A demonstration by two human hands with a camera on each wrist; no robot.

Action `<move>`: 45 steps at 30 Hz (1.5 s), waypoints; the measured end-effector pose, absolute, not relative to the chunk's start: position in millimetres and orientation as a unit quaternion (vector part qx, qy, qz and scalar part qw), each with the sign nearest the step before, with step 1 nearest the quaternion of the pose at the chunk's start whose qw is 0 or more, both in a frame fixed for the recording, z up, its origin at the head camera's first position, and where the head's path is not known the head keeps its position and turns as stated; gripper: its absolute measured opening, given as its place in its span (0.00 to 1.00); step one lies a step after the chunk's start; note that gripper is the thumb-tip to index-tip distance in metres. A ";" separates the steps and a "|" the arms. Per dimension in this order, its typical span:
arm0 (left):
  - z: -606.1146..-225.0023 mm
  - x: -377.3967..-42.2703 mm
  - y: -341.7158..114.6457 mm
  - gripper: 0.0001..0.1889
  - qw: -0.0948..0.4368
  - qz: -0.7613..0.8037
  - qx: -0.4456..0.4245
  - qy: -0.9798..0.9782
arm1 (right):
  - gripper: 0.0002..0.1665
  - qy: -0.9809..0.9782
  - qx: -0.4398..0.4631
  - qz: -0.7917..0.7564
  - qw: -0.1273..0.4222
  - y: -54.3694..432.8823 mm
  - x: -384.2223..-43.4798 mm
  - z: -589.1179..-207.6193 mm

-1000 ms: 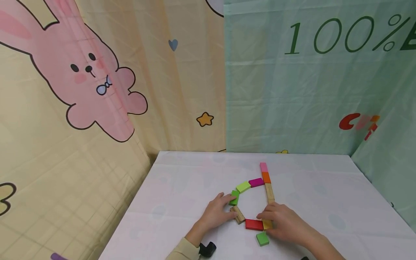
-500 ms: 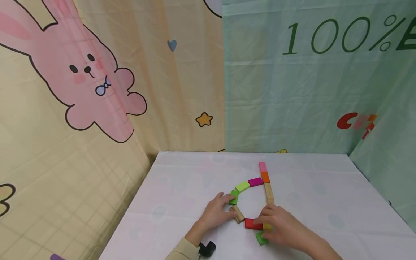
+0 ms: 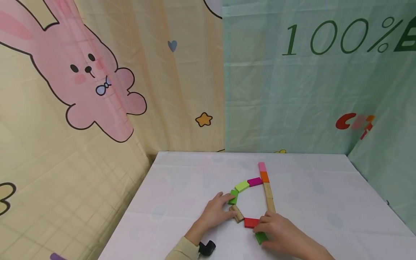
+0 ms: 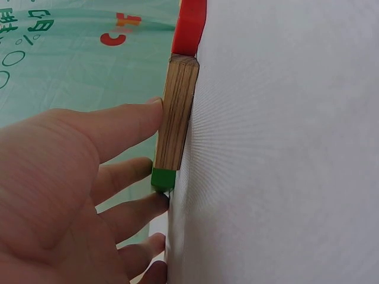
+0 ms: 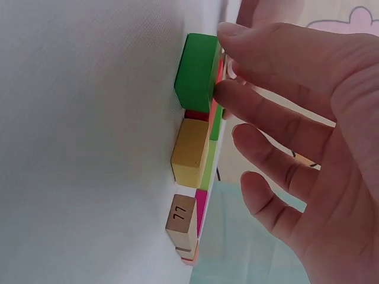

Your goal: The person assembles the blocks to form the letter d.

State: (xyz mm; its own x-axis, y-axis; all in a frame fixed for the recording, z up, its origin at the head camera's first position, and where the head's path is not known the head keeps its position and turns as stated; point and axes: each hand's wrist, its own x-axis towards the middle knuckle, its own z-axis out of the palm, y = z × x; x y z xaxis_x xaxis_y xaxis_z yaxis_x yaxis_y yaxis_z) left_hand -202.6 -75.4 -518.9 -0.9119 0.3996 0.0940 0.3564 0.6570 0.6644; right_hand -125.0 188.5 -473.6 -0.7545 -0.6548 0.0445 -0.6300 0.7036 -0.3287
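Observation:
My left hand rests beside the left of the ring of blocks. Its thumb touches a striped brown wooden block, and its forefinger lies over a green block. On the right, my right hand is over another green block, thumb and forefinger tips right at its upper edges, the other fingers loosely bent and holding nothing. A yellow block stands beside that green block; the hand hides it in the head view. A red block lies left of the right fingertips.
Lime and magenta blocks form the ring's far side. Plain wooden, orange and pink blocks run along its right. All lie on a white-covered table with printed curtains behind.
My right hand has moved toward me from the yellow block to the near green block, uncovering more of the wooden blocks. My left hand has stayed in place.

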 end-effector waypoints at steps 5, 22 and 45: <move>-518.1 -202.9 -75.8 0.31 0.029 0.355 0.209 0.911 | 0.18 0.925 -0.335 -0.170 0.052 186.2 -124.1 -474.8; -516.6 -201.9 -74.6 0.31 0.030 0.353 0.204 0.913 | 0.19 0.932 -0.310 -0.182 0.056 184.7 -118.9 -478.4; -514.6 -199.6 -74.6 0.30 0.031 0.358 0.209 0.910 | 0.18 0.919 -0.277 -0.264 0.098 190.4 -122.4 -488.0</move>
State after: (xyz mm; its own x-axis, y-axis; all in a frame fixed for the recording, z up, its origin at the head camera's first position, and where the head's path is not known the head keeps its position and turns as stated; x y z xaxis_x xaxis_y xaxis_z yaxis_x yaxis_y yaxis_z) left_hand -199.6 -74.6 -514.6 -0.9110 0.4020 0.0923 0.3572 0.6571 0.6638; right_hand -122.4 190.4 -488.0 -0.8268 -0.5614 -0.0338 -0.4578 0.7067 -0.5394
